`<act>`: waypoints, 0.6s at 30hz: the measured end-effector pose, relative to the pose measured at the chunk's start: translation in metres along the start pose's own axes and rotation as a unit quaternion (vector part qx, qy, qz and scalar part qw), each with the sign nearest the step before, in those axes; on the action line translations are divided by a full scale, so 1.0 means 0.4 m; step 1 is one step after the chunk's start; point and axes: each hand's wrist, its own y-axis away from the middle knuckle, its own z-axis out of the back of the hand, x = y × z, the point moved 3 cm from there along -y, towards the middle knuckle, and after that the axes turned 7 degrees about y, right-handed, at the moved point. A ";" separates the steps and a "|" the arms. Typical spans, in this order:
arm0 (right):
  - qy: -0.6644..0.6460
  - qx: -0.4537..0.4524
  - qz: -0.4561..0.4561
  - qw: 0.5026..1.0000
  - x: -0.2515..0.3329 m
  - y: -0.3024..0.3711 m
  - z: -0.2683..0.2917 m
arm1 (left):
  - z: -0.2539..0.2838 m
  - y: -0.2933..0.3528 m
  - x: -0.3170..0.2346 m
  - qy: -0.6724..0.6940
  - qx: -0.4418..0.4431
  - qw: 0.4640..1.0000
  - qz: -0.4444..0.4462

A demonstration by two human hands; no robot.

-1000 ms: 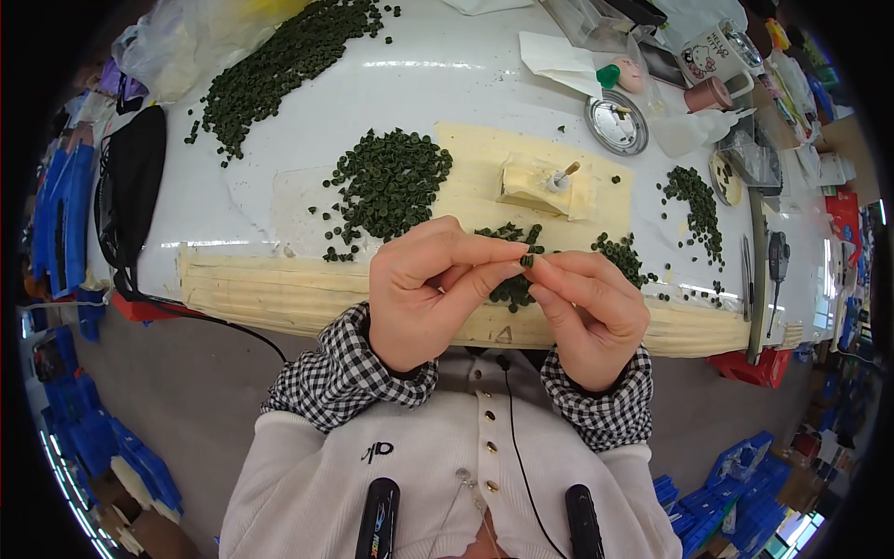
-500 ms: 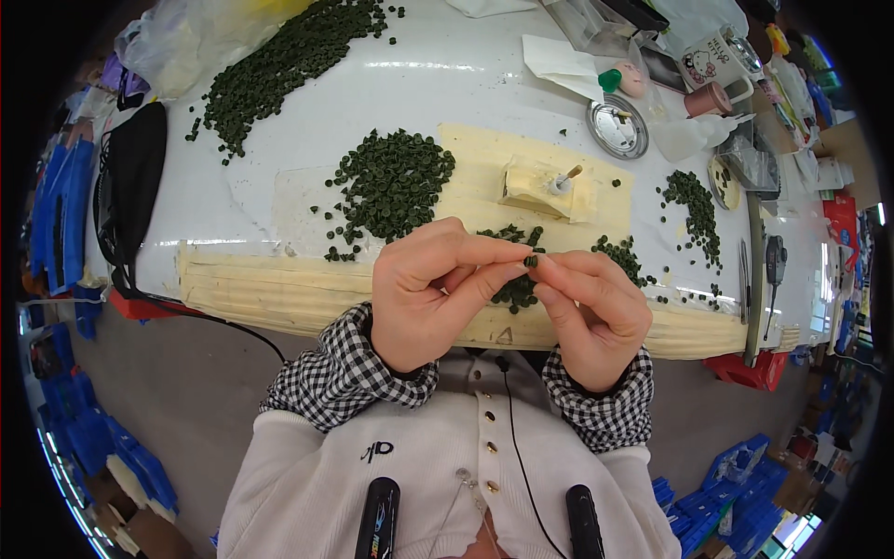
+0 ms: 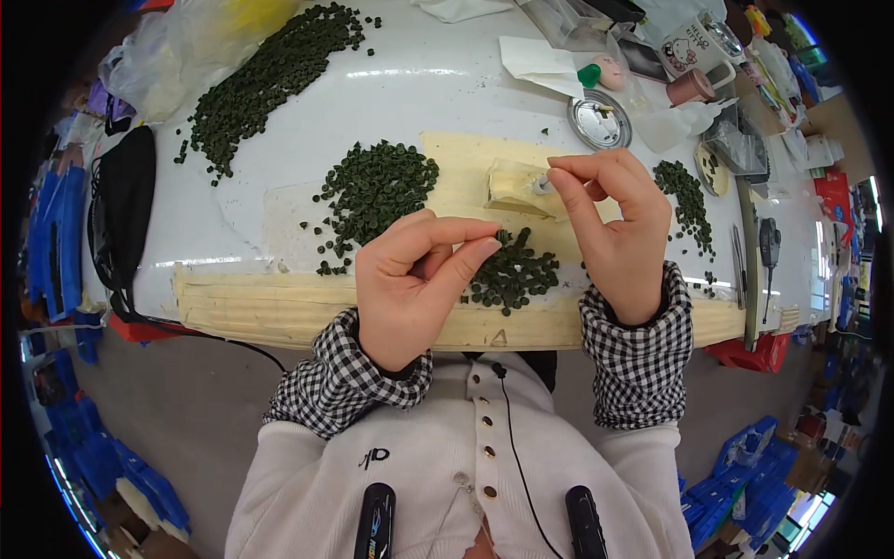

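Note:
My left hand (image 3: 410, 284) is raised over the near edge of the table, thumb and forefinger pinched together; whatever small thing may lie between them is hidden. A loose heap of small dark green pieces (image 3: 512, 272) lies just right of its fingertips. My right hand (image 3: 626, 219) reaches farther out, its thumb and forefinger closed at the tip of a short upright peg (image 3: 542, 184). The peg stands on a tape-covered block (image 3: 510, 186), and my fingers hide its brown tip. A larger heap of green pieces (image 3: 377, 191) lies beyond my left hand.
More green pieces (image 3: 265, 84) spread at the far left, and others (image 3: 684, 200) lie at the right. A round metal lid (image 3: 599, 119), white paper (image 3: 540, 65), a mug (image 3: 694, 51) and a pink spool (image 3: 689, 87) stand back right. Tweezers (image 3: 738, 265) lie near the right edge.
My hands have come apart from a shared small green piece. The right one has moved up and right to the peg; the left stays near its place, still pinched.

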 end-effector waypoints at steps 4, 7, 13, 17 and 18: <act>0.019 -0.059 0.020 0.998 0.024 0.006 0.029 | 0.003 0.005 0.001 -0.013 -0.001 1.000 -0.011; 0.003 -0.105 0.054 0.993 0.079 0.015 0.079 | 0.002 0.003 -0.001 -0.019 -0.002 1.000 -0.021; -0.224 0.038 0.018 0.974 0.078 0.035 0.019 | -0.003 0.002 -0.007 -0.023 0.003 1.000 -0.020; -0.240 0.115 -0.011 0.964 0.084 0.039 0.011 | -0.002 0.004 -0.007 -0.019 0.012 1.000 -0.014; -0.236 0.122 -0.010 0.964 0.084 0.038 0.010 | -0.002 0.004 -0.006 -0.018 0.012 1.000 -0.013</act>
